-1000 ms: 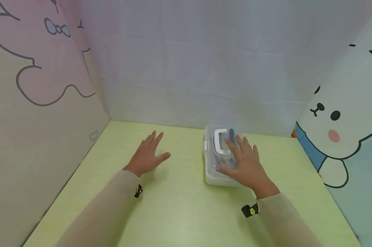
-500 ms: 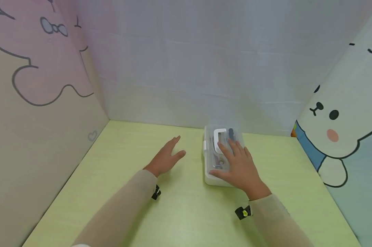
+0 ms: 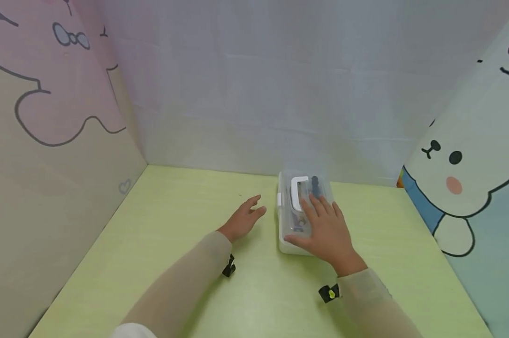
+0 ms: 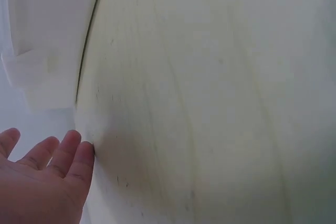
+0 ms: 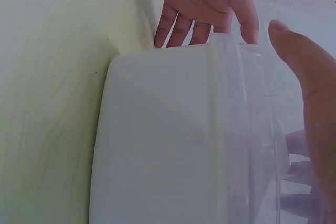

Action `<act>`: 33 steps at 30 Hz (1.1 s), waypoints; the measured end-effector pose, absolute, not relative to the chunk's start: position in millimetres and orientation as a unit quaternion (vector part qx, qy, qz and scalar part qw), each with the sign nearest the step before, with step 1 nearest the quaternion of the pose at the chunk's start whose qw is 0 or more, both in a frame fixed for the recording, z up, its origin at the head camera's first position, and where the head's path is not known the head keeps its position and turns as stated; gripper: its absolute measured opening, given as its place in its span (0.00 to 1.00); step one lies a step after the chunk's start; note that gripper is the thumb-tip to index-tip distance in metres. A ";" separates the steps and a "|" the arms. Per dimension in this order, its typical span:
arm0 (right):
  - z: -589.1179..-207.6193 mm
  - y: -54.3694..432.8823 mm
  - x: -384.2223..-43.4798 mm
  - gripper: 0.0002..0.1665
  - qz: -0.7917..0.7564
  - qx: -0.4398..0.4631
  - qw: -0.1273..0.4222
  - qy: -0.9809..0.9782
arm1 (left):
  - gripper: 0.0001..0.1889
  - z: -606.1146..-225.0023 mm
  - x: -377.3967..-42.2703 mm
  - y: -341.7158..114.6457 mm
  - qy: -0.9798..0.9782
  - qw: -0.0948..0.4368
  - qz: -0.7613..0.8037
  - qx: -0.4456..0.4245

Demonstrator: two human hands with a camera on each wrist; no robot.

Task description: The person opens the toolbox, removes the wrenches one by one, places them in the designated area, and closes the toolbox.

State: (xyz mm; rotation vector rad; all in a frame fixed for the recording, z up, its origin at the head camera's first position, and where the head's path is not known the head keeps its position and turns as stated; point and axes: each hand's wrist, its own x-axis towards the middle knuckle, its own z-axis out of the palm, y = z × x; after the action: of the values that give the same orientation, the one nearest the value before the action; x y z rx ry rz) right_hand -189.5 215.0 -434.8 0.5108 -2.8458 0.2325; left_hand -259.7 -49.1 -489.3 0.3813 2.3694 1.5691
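Note:
A white plastic storage box (image 3: 295,248) with a see-through lid stands on the table. On its lid is a white carry handle (image 3: 295,195), and small items show dimly inside. My right hand (image 3: 328,232) is spread over the right part of the lid, fingers straight; whether it touches cannot be told. To the left of the box is my left hand (image 3: 242,220), fingers loosely extended, apart from the box and holding nothing. In the left wrist view, a white clasp (image 4: 29,67) juts from the box's side. The right wrist view shows the box's near wall (image 5: 157,135).
The pale yellow table (image 3: 186,202) meets a white cloth backdrop (image 3: 237,94) just behind the box. Cartoon-printed side panels stand at left and right, including a white rabbit figure (image 3: 469,188).
My left hand has moved right, closer to the box's left side. My right hand has shifted slightly left and down over the lid. The box stays in place.

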 end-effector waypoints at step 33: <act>-437.2 217.6 -188.9 0.62 0.070 0.175 0.132 -0.973 | 0.21 -479.6 -282.1 20.8 0.568 0.210 0.793 -0.064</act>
State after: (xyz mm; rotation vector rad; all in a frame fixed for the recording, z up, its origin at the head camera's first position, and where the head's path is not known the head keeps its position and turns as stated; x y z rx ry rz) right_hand -188.9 217.6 -437.2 0.5080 -2.8241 0.2041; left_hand -282.1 20.8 -479.6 -0.1785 1.5796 2.2058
